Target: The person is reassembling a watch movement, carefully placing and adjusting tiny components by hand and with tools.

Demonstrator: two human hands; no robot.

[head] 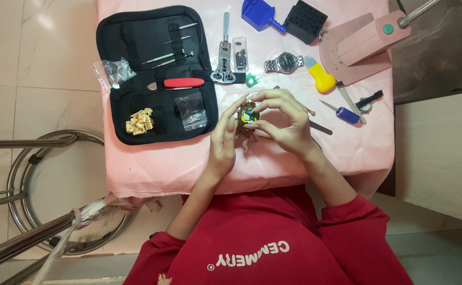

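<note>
Both hands are meeting at mid-frame over the pink cloth-covered table (pixel 347 148). The left hand (pixel 224 138) and right hand (pixel 284 122) are pinching a small round yellow-green watch-like piece (pixel 248 114), fingers hiding most of it. At upper left, a black zip tool case (pixel 130 31) is lying open.

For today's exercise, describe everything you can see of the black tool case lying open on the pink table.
The black tool case lies unzipped and flat on the pink cloth's left part. Elastic loops hold thin metal tools and a red-handled tool. Two clear bags and a pile of small tan pieces rest on it. No hand touches it.
</note>
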